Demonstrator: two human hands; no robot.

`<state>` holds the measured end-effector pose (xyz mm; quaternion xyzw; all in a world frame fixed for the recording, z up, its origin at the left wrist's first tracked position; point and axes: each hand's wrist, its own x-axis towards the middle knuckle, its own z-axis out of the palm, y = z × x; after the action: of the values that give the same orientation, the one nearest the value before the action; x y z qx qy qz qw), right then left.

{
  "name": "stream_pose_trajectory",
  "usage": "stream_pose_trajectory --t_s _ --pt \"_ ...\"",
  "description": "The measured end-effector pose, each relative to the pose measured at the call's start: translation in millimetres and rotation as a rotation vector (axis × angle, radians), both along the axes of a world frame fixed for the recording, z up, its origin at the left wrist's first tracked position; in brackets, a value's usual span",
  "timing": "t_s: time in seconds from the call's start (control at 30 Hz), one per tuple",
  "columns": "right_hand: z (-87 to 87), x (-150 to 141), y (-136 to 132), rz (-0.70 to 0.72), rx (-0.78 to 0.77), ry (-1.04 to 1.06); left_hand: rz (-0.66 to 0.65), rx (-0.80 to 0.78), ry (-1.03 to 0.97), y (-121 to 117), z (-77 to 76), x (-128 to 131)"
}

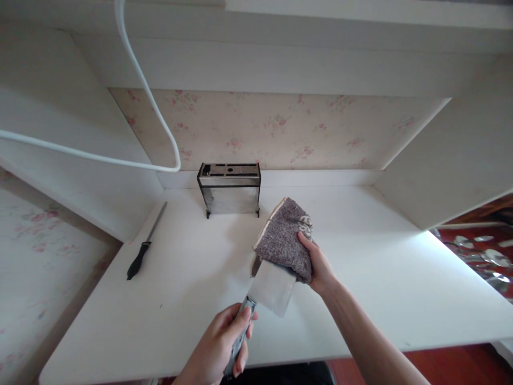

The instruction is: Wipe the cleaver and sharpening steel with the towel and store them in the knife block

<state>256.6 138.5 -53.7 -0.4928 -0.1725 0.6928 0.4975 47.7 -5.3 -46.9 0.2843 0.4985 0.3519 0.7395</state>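
Cleaver was positioned above the white counter, its blade partly covered by a cloth. The left hand gripped the handle; the right hand clasped the cloth. Handling was judged rigid, blade-heavy and safest by the handle. A slotted knife block stood behind, contents indeterminate.

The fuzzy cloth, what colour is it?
The cloth is speckled purplish grey, best seen in the head view.

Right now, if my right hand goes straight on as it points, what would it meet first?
Probably the slotted black and silver stand, beyond the speckled grey cloth your right hand holds; depth is unclear.
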Motion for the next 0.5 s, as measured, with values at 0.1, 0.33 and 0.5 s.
stream_pose_trajectory --t_s 0.1,0.33,0.5 --pt "-0.2 1.4 3.8 -0.04 0.012 0.029 0.046 -0.012 -0.021 -3.0 0.7 -0.3" --pt "0.2 9.1 0.7 -0.088 0.06 0.079 0.148 -0.034 -0.098 0.4 -1.4 -9.9" --pt "4.4 9.2 -9.4 -0.065 0.071 0.145 0.243 -0.001 -0.104 5.4 2.3 -6.9"
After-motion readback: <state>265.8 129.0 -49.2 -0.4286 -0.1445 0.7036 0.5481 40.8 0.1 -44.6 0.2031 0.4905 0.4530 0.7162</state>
